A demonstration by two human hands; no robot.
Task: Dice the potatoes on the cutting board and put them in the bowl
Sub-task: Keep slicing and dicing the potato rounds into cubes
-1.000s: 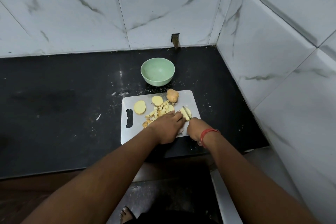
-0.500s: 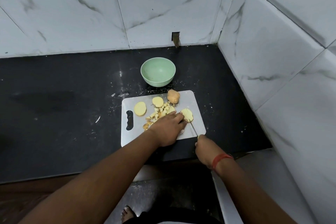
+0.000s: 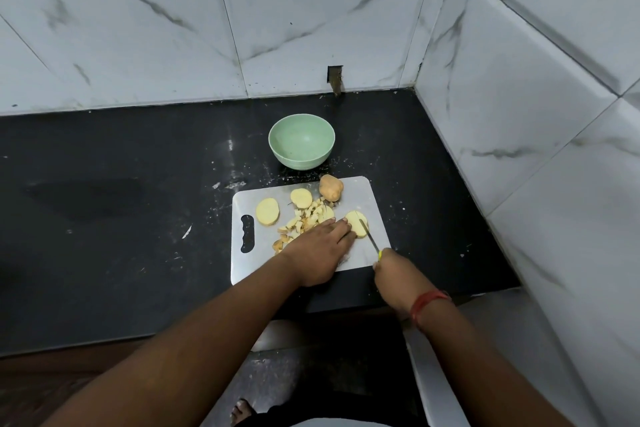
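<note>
A white cutting board (image 3: 367,196) lies on the black counter. On it are two round potato slices (image 3: 267,211), a heap of diced pieces (image 3: 308,218), an unpeeled potato chunk (image 3: 330,187) and one slice (image 3: 356,222) under the knife. My left hand (image 3: 320,248) lies flat on the board, its fingertips touching that slice. My right hand (image 3: 393,270) grips a knife (image 3: 369,236) at the board's near right corner, the blade lying across the slice. A green bowl (image 3: 301,141) stands empty behind the board.
Tiled walls close the counter at the back and right. The black counter (image 3: 121,211) stretches to the left, with white crumbs scattered on it. Its front edge runs just below the board. A bare foot (image 3: 242,409) shows on the floor.
My right hand has drawn back toward me from the slice to the board's near right corner, pulling the knife along. My left hand has stayed on the board.
</note>
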